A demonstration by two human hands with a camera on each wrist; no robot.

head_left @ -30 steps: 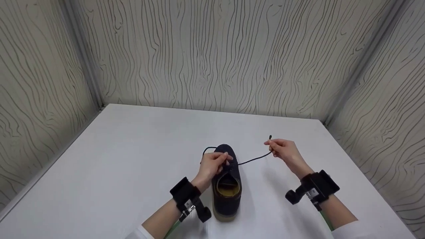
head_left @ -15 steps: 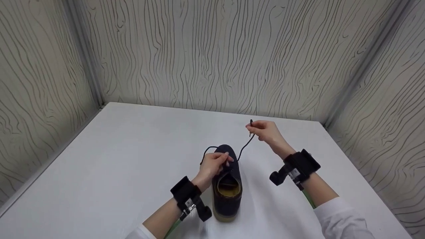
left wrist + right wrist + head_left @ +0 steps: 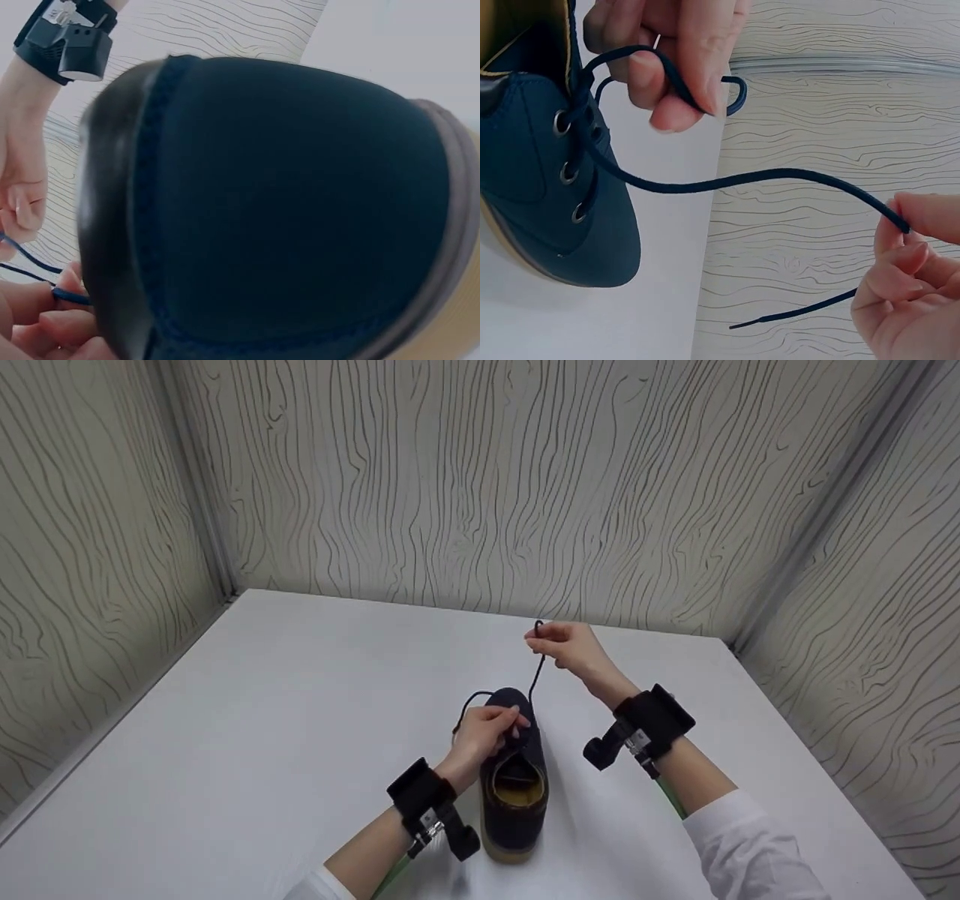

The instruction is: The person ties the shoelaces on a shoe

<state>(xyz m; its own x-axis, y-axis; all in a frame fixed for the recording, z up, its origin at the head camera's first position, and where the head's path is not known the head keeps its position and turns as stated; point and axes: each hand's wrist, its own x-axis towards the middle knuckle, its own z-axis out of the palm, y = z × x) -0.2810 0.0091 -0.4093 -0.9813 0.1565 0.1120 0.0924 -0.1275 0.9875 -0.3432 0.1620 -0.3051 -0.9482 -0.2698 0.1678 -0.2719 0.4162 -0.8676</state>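
A dark navy lace-up shoe (image 3: 514, 829) with a yellowish lining and tan sole stands on the white table, toe pointing away. Over its eyelets, my left hand (image 3: 481, 733) pinches a shoelace folded into a small loop (image 3: 739, 96) between thumb and fingers. Part of that lace arcs out left of the toe. My right hand (image 3: 576, 650) is raised beyond the toe, pinching the other shoelace (image 3: 780, 175), which runs slack from the top eyelets. Its free tip (image 3: 746, 325) hangs below the right fingers. The heel (image 3: 300, 202) fills most of the left wrist view.
The white table (image 3: 315, 720) spreads around the shoe on all sides. Wood-grain patterned panels (image 3: 480, 487) stand behind it and at both sides. Each wrist wears a black strap with a camera (image 3: 604, 750) jutting out.
My right hand has moved left and away from me, from the right of the shoe to beyond its toe, bringing its lace along. My left hand stays at the eyelets.
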